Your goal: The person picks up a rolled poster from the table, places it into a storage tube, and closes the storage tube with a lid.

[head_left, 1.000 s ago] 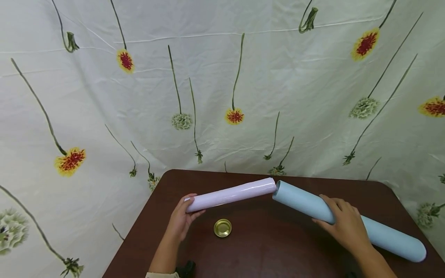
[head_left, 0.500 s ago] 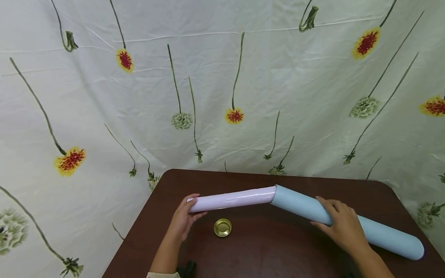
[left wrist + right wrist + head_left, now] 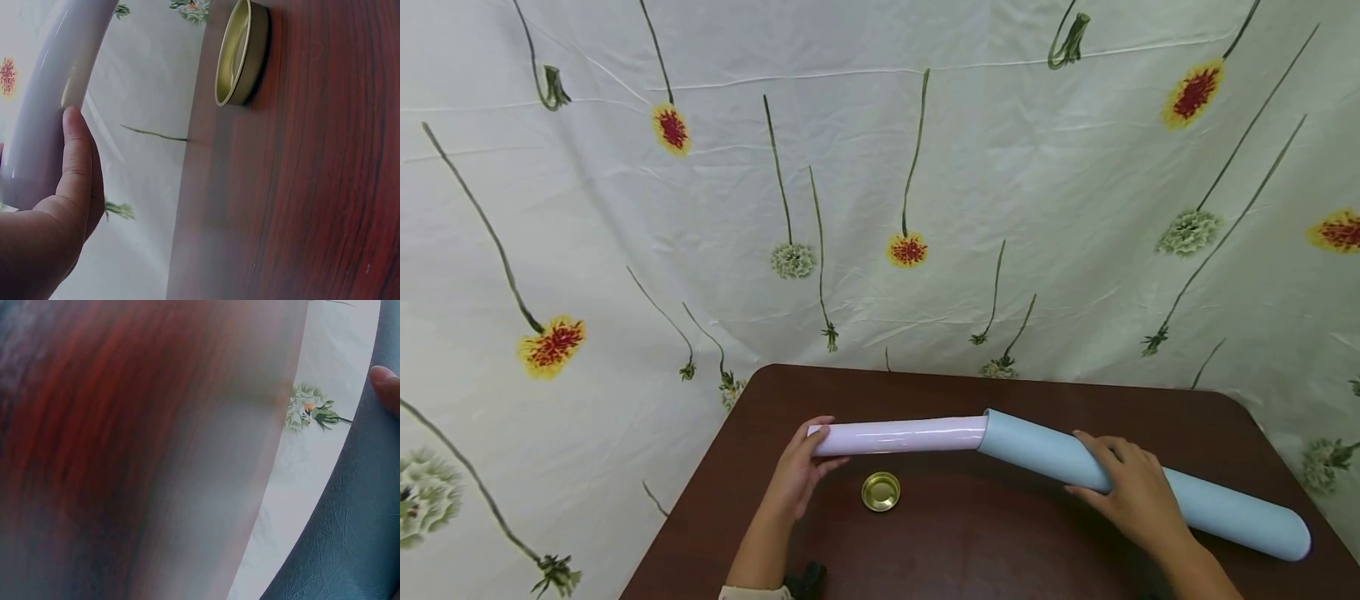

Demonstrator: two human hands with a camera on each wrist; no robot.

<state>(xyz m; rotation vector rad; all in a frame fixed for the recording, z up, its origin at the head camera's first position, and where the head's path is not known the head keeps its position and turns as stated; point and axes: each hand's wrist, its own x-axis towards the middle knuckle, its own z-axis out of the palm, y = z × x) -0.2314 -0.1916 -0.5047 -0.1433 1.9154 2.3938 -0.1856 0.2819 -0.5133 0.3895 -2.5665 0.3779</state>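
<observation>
My left hand (image 3: pixel 799 471) grips the outer end of a glossy pale lilac roll (image 3: pixel 895 437), thumb and fingers around it. The roll's other end sits inside the mouth of a wider light blue tube (image 3: pixel 1037 450), so that end is hidden. Around the middle of the tube my right hand (image 3: pixel 1138 496) is curled, holding it from above. The tube slants down to the right. In the left wrist view the lilac roll (image 3: pixel 56 94) rises from the left hand (image 3: pixel 69 187). The right wrist view shows the blue tube (image 3: pixel 337 512) and only a thumb tip (image 3: pixel 386 387).
A small round gold tin (image 3: pixel 881 492) stands on the dark brown table (image 3: pixel 940 550), below the lilac roll. A white cloth with printed flowers (image 3: pixel 865 183) hangs behind the table. A dark object (image 3: pixel 808 579) shows near the left wrist.
The lilac roll's right end, first against the tube's mouth, has gone inside it. That joint has dropped lower, and the tube with the right hand has shifted slightly left.
</observation>
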